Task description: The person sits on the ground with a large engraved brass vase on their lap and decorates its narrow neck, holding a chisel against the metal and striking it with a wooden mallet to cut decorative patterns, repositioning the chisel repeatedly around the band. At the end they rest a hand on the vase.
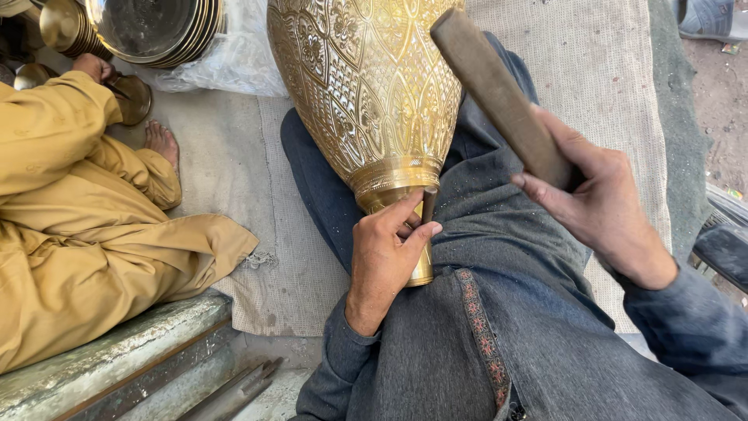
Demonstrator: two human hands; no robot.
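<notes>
A large engraved brass vase lies across my lap, its narrow neck toward me. My left hand grips the neck and pinches a small dark chisel against the brass just below the patterned band. My right hand is closed on a thick wooden mallet, raised over the vase to the right, its far end above the vase body. My legs in dark grey trousers support the vase.
Another person in yellow clothes sits at the left, one hand on a small brass dish. Stacked brass plates stand at the top left. A woven mat covers the floor; a worn step lies at lower left.
</notes>
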